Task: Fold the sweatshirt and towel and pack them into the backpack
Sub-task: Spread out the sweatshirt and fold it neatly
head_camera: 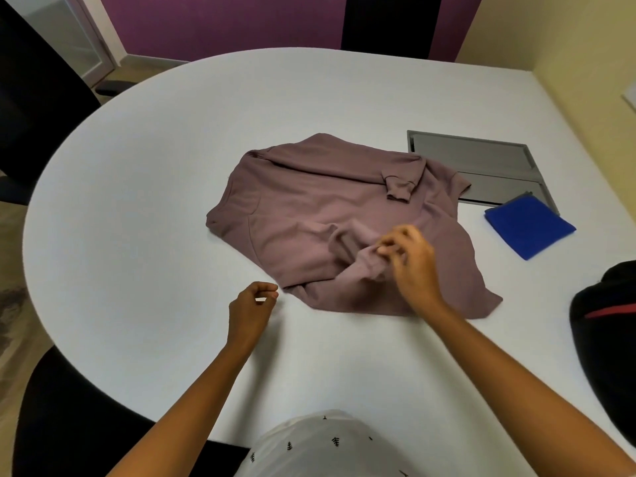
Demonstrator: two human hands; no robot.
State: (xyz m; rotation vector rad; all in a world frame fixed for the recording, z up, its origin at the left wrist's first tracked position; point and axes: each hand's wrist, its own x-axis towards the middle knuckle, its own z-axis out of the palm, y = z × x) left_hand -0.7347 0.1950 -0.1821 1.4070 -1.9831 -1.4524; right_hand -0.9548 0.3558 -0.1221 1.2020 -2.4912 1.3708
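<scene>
A mauve sweatshirt (pixel 309 208) lies spread on the white table (pixel 155 173), one sleeve folded across its upper part. My right hand (pixel 409 263) pinches the cuff of the other sleeve above the sweatshirt's near side. Just off the sweatshirt's near left edge, my left hand (pixel 251 308) hovers over bare table, fingers curled with thumb and fingertips close together, holding nothing I can see. A folded blue towel (pixel 528 227) lies to the right of the sweatshirt. A black backpack (pixel 605 339) with a red stripe sits at the right edge, partly out of frame.
A grey cable hatch (pixel 481 163) is set into the table behind the towel; the sweatshirt overlaps its left corner. Black chairs stand at the far left (pixel 38 98) and near left (pixel 69 425). The table edge curves round on the left.
</scene>
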